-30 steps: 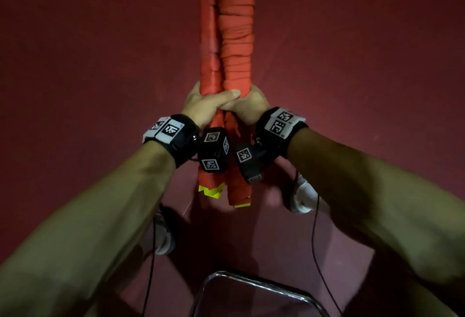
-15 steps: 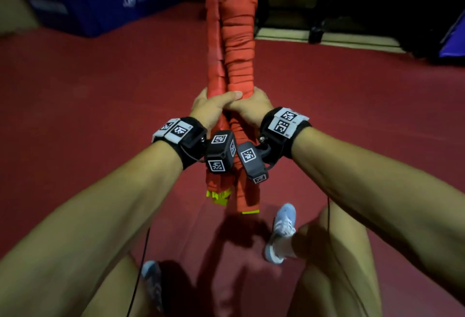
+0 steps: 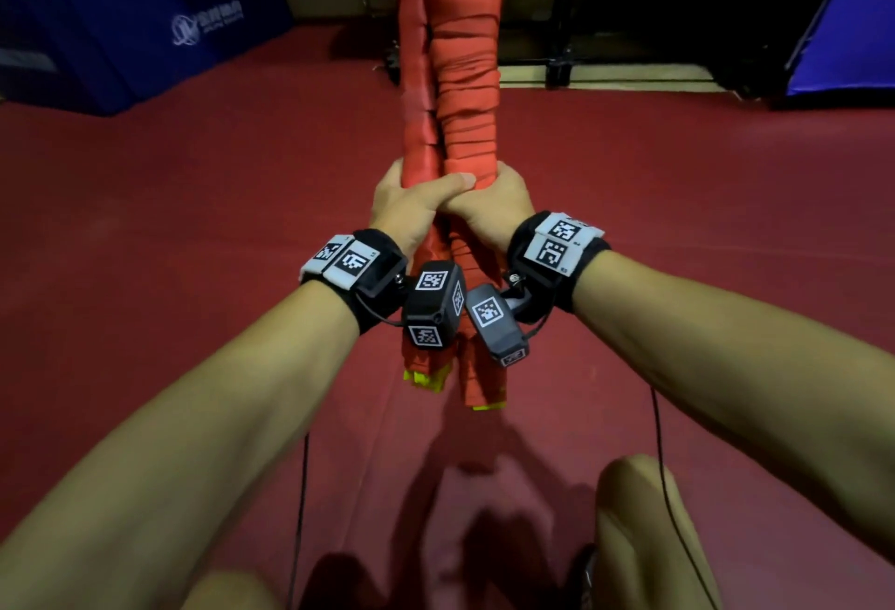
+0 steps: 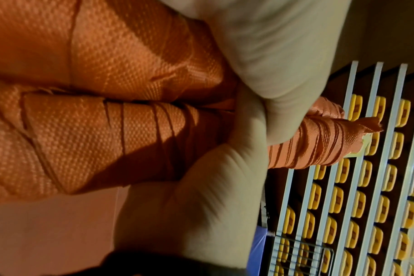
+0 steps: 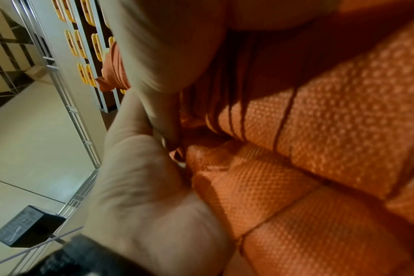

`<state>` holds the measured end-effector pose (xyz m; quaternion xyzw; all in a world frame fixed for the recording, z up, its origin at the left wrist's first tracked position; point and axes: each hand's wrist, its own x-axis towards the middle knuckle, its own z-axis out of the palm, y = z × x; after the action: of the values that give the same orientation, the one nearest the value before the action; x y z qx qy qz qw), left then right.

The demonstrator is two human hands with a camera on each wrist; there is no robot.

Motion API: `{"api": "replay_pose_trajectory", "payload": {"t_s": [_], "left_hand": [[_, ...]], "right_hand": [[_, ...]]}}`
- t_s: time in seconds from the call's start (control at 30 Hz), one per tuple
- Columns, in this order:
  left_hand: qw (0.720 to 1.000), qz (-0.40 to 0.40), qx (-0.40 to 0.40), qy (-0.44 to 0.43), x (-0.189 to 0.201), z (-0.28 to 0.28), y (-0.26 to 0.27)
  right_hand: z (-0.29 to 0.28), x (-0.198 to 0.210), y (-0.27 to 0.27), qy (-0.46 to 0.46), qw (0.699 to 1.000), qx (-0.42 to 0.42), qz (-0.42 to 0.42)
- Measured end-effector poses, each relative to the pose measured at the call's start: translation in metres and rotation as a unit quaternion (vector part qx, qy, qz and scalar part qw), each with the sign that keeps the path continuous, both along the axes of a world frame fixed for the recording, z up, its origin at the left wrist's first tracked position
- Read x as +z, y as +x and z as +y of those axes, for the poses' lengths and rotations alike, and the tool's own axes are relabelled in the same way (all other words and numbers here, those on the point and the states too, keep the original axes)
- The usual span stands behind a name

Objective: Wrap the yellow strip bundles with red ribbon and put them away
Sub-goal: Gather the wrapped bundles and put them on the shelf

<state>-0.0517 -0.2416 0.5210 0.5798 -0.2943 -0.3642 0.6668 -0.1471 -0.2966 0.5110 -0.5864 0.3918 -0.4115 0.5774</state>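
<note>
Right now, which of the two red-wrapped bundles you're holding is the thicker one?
The right-hand bundle, wound in close stacked ribbon turns and gripped by the right hand; the left bundle beside it is slimmer, its wrap flatter.

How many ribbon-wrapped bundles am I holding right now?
2, side by side: the thinner bundle left, the thicker bundle right, both clasped by the left hand and right hand. A third could hide behind.

Dim, warm light. Dark red floor [image 3: 193, 222] fills most of the head view. At its far left edge: blue padded block [image 3: 121, 28] with a white logo. At its far right edge: blue panel [image 3: 847, 43]. Beyond its far edge: pale floor strip [image 3: 605, 77] and black stand legs [image 3: 559, 62]. Left wrist view: rows of yellow seats [image 4: 380, 111] between grey rails [image 4: 378, 71].
</note>
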Motion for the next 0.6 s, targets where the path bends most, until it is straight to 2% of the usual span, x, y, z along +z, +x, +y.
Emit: {"api": "replay_pose_trajectory", "payload": {"t_s": [0.1,0.2,0.33,0.6], "left_hand": [[1.000,0.002,-0.019,-0.005,0.020,-0.039,0.005],[0.999,0.000,-0.040,-0.011,0.061,-0.080,-0.001],[0.997,0.000,-0.081,-0.016,0.145,-0.125,-0.024],[0.991,-0.022,-0.131,-0.034,0.338,-0.185,-0.083]], "right_hand": [[-0.031,0.025,-0.002,-0.002,1.000,-0.024,0.000],[-0.066,0.071,-0.011,-0.013,0.999,-0.048,-0.001],[-0.105,0.155,-0.034,-0.024,0.995,-0.094,0.006],[-0.151,0.340,-0.089,-0.041,0.987,-0.157,0.006]]}}
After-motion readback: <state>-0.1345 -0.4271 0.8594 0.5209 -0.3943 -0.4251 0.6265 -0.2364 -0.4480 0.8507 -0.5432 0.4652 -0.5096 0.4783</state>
